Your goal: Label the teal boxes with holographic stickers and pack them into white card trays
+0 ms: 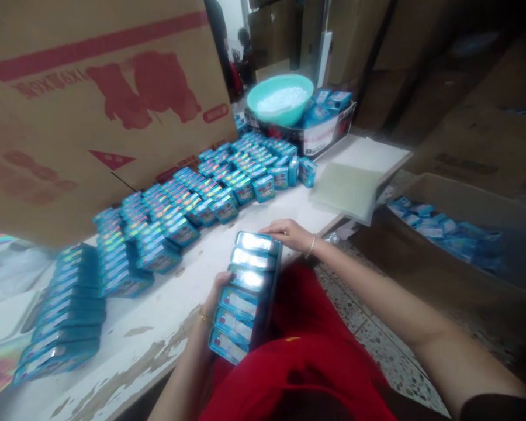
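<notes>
A row of several small shiny blue boxes [239, 299] is held over my lap at the table's front edge, with glare on the boxes farthest from me. My left hand [218, 291] grips the row along its left side; most of its fingers are hidden beneath. At the far end, my right hand [288, 234] bends round the top right corner of the row, fingers on the end box and thumb out of sight. Beyond the hands, long rows of similar blue boxes [182, 231] stand packed on the white table [188, 298].
A large cardboard carton [114, 117] rises behind the rows. A turquoise bowl [304, 88] of white stuff rests on a carton of blue packs [328, 140]. Translucent sheets [346, 187] lie at the table's right end. A bin [508, 204] with blue packs stands right, on the floor.
</notes>
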Tool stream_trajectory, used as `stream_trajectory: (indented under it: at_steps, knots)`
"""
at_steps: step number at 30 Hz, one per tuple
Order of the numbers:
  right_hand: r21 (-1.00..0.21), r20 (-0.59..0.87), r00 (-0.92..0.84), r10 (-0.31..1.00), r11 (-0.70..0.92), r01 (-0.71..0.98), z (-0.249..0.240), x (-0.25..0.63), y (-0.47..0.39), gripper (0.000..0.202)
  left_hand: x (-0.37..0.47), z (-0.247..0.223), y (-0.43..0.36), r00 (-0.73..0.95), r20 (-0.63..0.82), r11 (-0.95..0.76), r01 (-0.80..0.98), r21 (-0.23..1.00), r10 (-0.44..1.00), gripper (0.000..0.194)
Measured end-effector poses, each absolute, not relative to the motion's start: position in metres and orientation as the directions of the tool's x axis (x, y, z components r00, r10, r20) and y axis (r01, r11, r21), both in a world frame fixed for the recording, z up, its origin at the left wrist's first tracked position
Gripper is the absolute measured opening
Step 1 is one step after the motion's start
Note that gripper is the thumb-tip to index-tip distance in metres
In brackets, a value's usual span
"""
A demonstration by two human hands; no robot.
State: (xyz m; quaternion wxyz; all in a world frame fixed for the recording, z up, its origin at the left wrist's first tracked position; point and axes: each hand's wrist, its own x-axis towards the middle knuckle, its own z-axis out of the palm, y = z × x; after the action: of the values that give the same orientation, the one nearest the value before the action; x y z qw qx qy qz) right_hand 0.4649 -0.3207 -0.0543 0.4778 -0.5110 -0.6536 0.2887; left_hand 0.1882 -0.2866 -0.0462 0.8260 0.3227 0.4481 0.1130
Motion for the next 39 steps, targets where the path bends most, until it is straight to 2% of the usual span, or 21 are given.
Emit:
stream_trajectory:
  at_steps: [3, 6, 10, 14, 17, 20, 22, 24, 26, 29, 31, 33, 36, 38, 39]
  knots:
    - [-0.875, 0.326, -0.018, 0.945, 0.309, 0.374, -0.054, 0.457, -0.318, 0.039, 0.19, -0.035, -0.294, 0.558, -0.687, 0.769, 0.13, 0.626, 0.465, 0.05]
    - [-0.892, 0.318, -0.023, 0.948, 0.308, 0.332, -0.051, 0.449, -0.317, 0.04, 0.192, -0.031, -0.301, 0.575, -0.65, 0.732, 0.124, 0.67, 0.497, 0.056]
    - [-0.926, 0.281, -0.06, 0.958, 0.287, 0.245, -0.049, 0.435, -0.309, 0.042, 0.185, -0.03, -0.302, 0.572, -0.588, 0.676, 0.076, 0.733, 0.572, 0.058]
    - [-0.921, 0.289, -0.139, 0.947, 0.315, 0.23, -0.056, 0.419, -0.286, 0.035, 0.173, -0.026, -0.294, 0.584, -0.575, 0.661, 0.085, 0.745, 0.573, 0.057]
    - [-0.87, 0.252, -0.137, 0.958, 0.286, 0.402, -0.067, 0.41, -0.271, 0.029, 0.168, -0.025, -0.284, 0.603, -0.535, 0.6, 0.113, 0.792, 0.592, 0.057]
    - [-0.743, 0.236, -0.07, 0.969, 0.226, 0.63, -0.077, 0.406, -0.273, 0.036, 0.164, -0.031, -0.272, 0.605, -0.483, 0.475, 0.188, 0.859, 0.633, 0.053]
    - [-0.642, 0.264, -0.005, 0.965, 0.18, 0.745, -0.08, 0.403, -0.284, 0.044, 0.158, -0.037, -0.261, 0.571, -0.458, 0.342, 0.305, 0.889, 0.681, 0.049]
    - [-0.543, 0.274, 0.079, 0.959, 0.086, 0.835, -0.079, 0.398, -0.3, 0.042, 0.15, -0.042, -0.247, 0.513, -0.369, 0.127, 0.445, 0.886, 0.775, 0.044]
    - [-0.443, 0.246, 0.139, 0.959, -0.016, 0.896, -0.075, 0.391, -0.315, 0.032, 0.141, -0.045, -0.231, 0.496, -0.208, -0.101, 0.525, 0.845, 0.843, 0.038]
    - [-0.34, 0.184, 0.152, 0.971, -0.082, 0.937, -0.071, 0.375, -0.328, 0.026, 0.135, -0.045, -0.208, 0.56, 0.013, -0.368, 0.526, 0.767, 0.829, 0.034]
    - [-0.314, 0.159, 0.173, 0.972, -0.117, 0.942, -0.071, 0.367, -0.33, 0.023, 0.141, -0.044, -0.195, 0.637, 0.118, -0.551, 0.541, 0.636, 0.762, 0.034]
    - [-0.299, 0.135, 0.217, 0.967, -0.169, 0.939, -0.072, 0.362, -0.327, 0.018, 0.154, -0.044, -0.186, 0.723, 0.174, -0.713, 0.558, 0.424, 0.669, 0.038]
    - [-0.274, 0.114, 0.27, 0.956, -0.231, 0.934, -0.073, 0.363, -0.322, 0.019, 0.179, -0.045, -0.178, 0.797, 0.176, -0.815, 0.554, 0.171, 0.578, 0.028]
    - [-0.267, 0.115, 0.291, 0.95, -0.253, 0.93, -0.071, 0.365, -0.32, 0.019, 0.192, -0.045, -0.174, 0.807, 0.181, -0.827, 0.555, 0.092, 0.562, 0.018]
    - [-0.271, 0.108, 0.301, 0.947, -0.264, 0.926, -0.069, 0.366, -0.321, 0.018, 0.196, -0.045, -0.173, 0.807, 0.193, -0.828, 0.555, 0.076, 0.558, 0.02]
